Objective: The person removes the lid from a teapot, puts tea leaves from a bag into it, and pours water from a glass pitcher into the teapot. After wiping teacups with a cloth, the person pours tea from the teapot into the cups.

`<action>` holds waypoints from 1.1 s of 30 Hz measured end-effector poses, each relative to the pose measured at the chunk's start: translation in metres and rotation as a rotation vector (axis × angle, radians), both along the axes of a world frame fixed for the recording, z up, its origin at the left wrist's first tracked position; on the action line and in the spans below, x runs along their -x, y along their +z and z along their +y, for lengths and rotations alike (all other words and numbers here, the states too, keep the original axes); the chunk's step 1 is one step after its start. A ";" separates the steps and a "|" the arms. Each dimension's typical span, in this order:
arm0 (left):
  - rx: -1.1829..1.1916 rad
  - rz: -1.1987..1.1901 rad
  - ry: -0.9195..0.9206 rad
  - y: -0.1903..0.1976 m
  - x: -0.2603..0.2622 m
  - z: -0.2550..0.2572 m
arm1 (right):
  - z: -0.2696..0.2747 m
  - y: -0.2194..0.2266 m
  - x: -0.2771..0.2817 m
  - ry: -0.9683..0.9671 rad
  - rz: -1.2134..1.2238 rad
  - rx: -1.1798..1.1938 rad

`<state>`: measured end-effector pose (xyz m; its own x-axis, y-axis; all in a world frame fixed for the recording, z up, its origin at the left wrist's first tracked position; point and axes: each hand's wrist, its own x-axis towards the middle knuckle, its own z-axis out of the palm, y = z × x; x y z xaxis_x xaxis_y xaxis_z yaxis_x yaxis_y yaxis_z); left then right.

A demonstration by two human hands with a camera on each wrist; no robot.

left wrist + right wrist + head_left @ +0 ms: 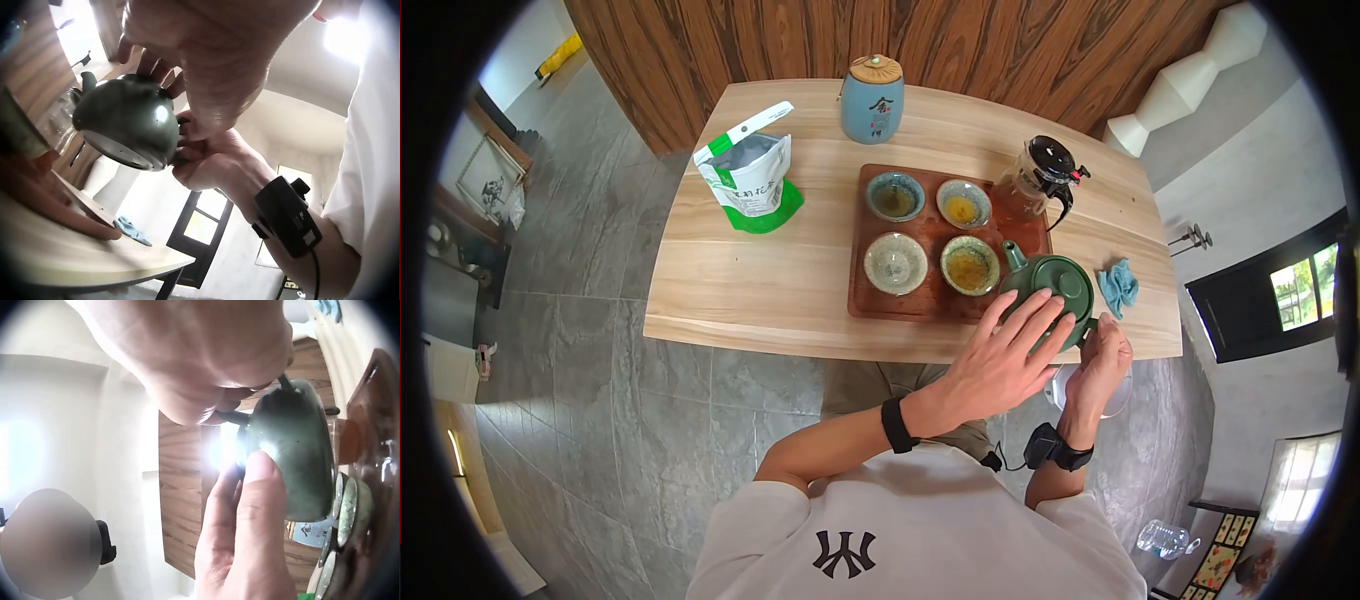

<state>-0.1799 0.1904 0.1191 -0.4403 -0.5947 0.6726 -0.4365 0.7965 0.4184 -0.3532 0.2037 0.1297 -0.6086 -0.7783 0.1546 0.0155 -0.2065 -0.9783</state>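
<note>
A green teapot [1062,290] is held above the near right corner of the tray, its spout beside the near right cup [970,266]. My right hand [1102,362] grips its handle; my left hand [1003,362] lies over the lid with extended fingers. In the left wrist view the teapot [128,122] is raised off the table, between my left hand [212,56] and my right hand [215,159]. The right wrist view has the teapot [294,456] with my left thumb against its side. Yellow-amber liquid shows in the two right-hand cups.
The brown tray [920,307] also bears a far left cup [895,197], a near left cup [895,264] and a far right cup [964,205]. Around it stand a glass pot [1040,175], a blue jar [873,105], an open pouch [752,180] and a blue cloth [1118,287].
</note>
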 end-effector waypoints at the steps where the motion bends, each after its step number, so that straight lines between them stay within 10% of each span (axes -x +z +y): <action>1: 0.017 0.006 0.007 -0.001 -0.002 -0.001 | -0.002 -0.001 -0.004 -0.001 -0.026 0.023; 33: 0.095 0.087 0.286 -0.024 -0.055 0.002 | -0.025 0.027 -0.069 0.313 0.315 -0.080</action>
<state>-0.1247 0.1921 0.0953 -0.2021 -0.6190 0.7589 -0.6145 0.6835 0.3939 -0.2846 0.1783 0.1566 -0.2749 -0.9344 0.2264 -0.2357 -0.1628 -0.9581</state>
